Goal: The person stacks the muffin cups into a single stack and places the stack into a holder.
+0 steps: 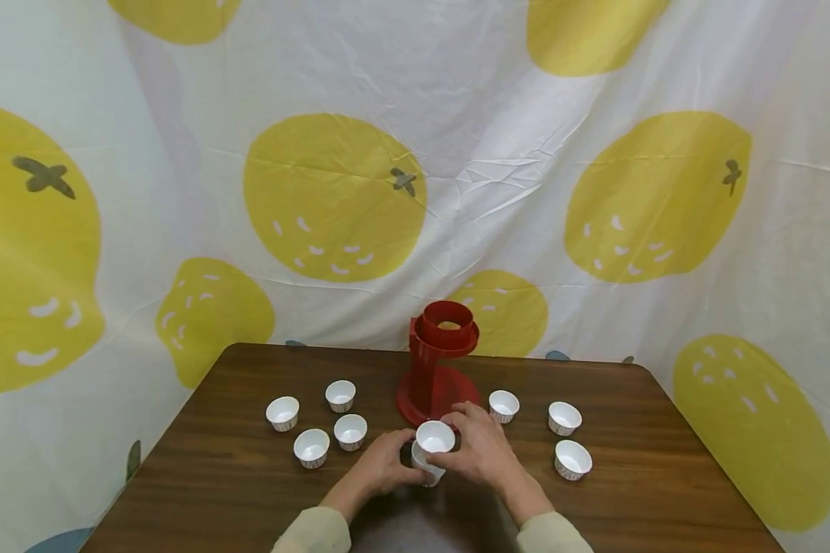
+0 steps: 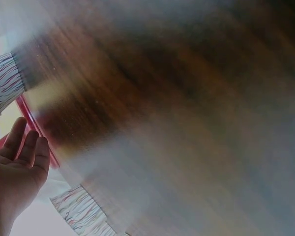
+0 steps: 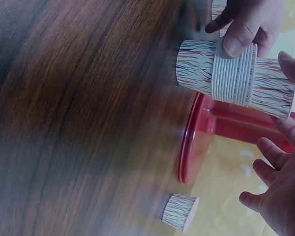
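Observation:
In front of me my left hand [image 1: 385,463] grips a nested stack of patterned paper cups [image 3: 233,73], thumb across the ridge of rims. The stack stands upright, its base close to the table. A single paper cup [image 1: 435,436] rises out of the top, open side up. My right hand [image 1: 480,444] pinches this upper cup near its rim between thumb and index finger, the other fingers spread away, as the right wrist view shows. Right behind the hands stands a red plastic stand [image 1: 425,376] with a round base, a post and a ring-shaped top.
Several white paper cups stand singly to the left, among them one cup [image 1: 312,448] near my left hand. To the right stand three more, one cup [image 1: 504,405] just beyond my right hand. A lemon-print cloth [image 1: 484,192] hangs behind the brown wooden table [image 1: 207,476].

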Action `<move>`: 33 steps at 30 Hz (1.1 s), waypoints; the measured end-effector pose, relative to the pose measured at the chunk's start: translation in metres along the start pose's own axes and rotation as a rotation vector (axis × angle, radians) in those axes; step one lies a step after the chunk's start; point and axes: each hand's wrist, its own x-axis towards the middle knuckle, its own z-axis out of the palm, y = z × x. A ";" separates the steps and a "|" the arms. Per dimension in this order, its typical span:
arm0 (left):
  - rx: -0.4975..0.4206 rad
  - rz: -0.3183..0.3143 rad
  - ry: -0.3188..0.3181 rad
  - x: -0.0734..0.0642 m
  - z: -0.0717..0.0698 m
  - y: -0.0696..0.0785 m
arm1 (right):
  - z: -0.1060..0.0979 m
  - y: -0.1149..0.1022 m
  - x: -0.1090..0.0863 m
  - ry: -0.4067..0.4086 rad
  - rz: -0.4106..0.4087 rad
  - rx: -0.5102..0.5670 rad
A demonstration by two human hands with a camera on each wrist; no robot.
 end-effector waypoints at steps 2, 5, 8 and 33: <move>0.001 0.004 0.002 0.000 0.000 0.000 | 0.001 0.000 0.000 0.001 -0.003 0.004; 0.002 0.015 0.007 -0.001 0.000 0.000 | 0.003 0.001 -0.001 0.004 -0.010 0.006; 0.009 0.021 0.010 -0.001 0.000 0.000 | 0.005 0.001 -0.001 0.004 -0.010 0.000; 0.046 0.049 0.015 0.000 -0.002 0.000 | 0.016 0.005 -0.003 -0.067 0.046 -0.007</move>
